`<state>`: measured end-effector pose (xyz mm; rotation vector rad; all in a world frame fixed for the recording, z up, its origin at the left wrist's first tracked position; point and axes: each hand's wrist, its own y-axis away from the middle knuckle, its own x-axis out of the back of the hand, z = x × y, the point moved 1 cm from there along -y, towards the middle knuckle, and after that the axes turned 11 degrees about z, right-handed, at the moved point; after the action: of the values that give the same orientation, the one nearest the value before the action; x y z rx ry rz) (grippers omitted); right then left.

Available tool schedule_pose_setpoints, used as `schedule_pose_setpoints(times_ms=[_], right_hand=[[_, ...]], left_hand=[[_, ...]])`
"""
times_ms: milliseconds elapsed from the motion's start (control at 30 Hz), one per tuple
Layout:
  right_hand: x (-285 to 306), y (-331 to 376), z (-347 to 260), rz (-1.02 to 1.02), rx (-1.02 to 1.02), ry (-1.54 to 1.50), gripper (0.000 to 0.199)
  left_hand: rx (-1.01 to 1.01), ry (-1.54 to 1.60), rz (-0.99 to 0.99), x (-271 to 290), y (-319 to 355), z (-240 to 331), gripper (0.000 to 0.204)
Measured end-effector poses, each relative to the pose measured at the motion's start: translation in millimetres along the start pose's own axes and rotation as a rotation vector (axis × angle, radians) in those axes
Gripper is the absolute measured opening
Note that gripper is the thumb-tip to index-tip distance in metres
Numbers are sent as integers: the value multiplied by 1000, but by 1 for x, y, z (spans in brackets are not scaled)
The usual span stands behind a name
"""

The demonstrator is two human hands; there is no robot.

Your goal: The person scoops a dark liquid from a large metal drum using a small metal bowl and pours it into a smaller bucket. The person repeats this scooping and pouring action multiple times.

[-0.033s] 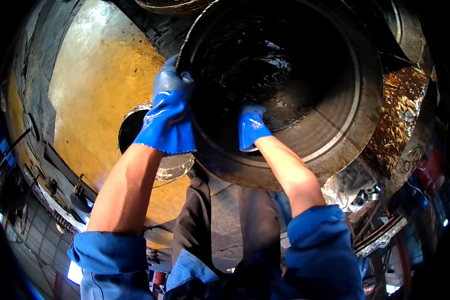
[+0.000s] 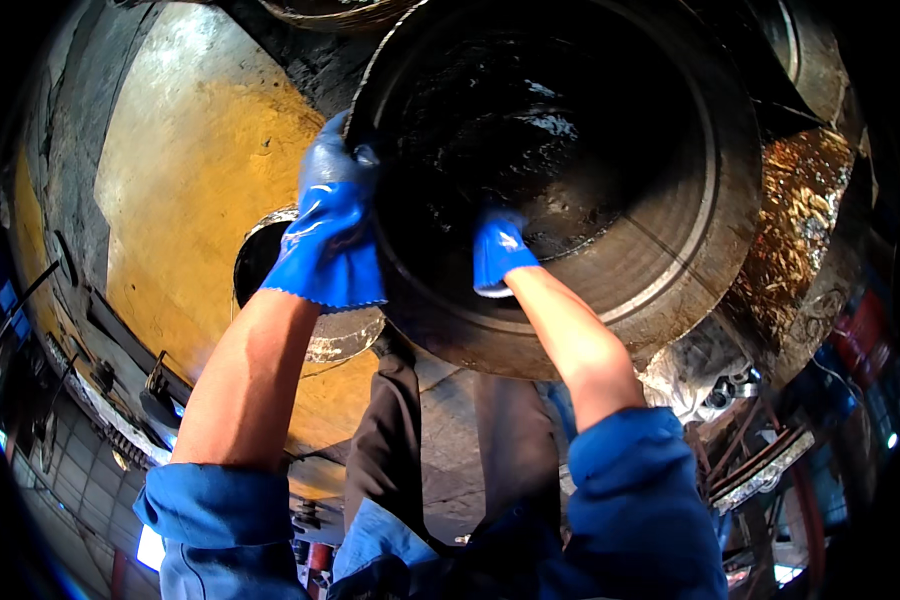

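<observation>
A large round metal drum (image 2: 685, 270) fills the upper middle, its wide mouth turned up toward me and its inside dark and wet. My left hand (image 2: 338, 160), in a blue rubber glove, is closed round the left rim of the drum, with the thumb on the inner side. Inside the drum, low and left of its middle, is my right hand (image 2: 500, 245), gloved in blue too. Its fingers fade into the dark, so I cannot see what they touch or hold. Black, shiny liquid or grime (image 2: 550, 125) glints deeper in.
A smaller round container (image 2: 345, 338) stands beneath my left wrist. Yellow, stained floor (image 2: 195, 210) spreads to the left. At the right lie brown shavings or scraps (image 2: 795, 220), a crumpled whitish rag or bag (image 2: 695, 365) and a rusty metal frame (image 2: 760, 465). My legs stand just below the drum.
</observation>
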<state>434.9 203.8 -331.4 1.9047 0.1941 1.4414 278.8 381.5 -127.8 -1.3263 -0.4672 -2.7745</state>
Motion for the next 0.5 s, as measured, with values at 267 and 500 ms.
schedule_pose_setpoints(times_ms=[267,500], right_hand=[[40,-15,13,-20,314,-8,42],[119,-142,47,490,314,382,44]], left_hand=[[-59,-27,63,-1,-1,-20,33],[-29,-18,37,-1,-7,-41,31]])
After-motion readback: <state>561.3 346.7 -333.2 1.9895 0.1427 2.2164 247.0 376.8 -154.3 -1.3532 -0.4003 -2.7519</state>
